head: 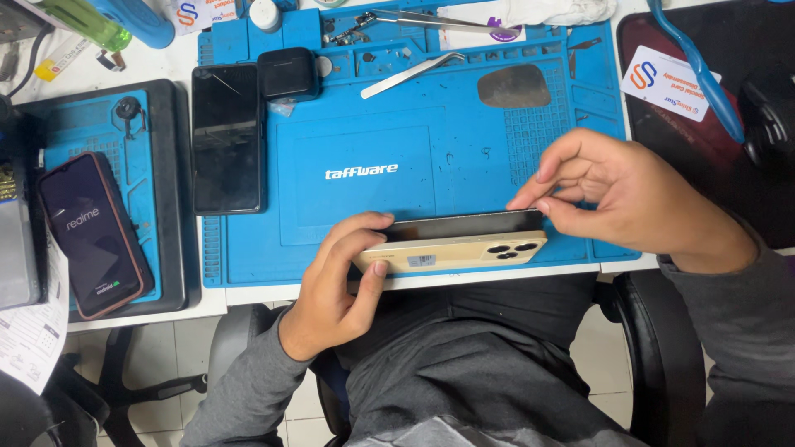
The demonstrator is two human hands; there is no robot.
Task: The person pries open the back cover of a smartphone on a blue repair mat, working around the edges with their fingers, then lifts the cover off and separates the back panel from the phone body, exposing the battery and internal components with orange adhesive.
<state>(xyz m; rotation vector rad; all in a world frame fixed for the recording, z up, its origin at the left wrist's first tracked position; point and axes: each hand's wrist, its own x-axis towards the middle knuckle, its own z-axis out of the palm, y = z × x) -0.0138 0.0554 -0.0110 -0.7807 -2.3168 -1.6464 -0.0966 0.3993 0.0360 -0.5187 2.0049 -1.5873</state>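
Note:
A gold smartphone (464,248) with a triple rear camera is held on edge over the front of a blue repair mat (464,149). My left hand (335,285) grips its left end, thumb on the gold back. My right hand (621,194) pinches the top right corner of the dark screen side with its fingertips. The screen panel looks slightly lifted from the body along its top edge.
A black phone (228,136) and a small black case (287,73) lie at the mat's left. Two tweezers (410,73) and a metal pry sheet (513,85) rest at the back. A lit phone (93,232) lies on a second mat at the left.

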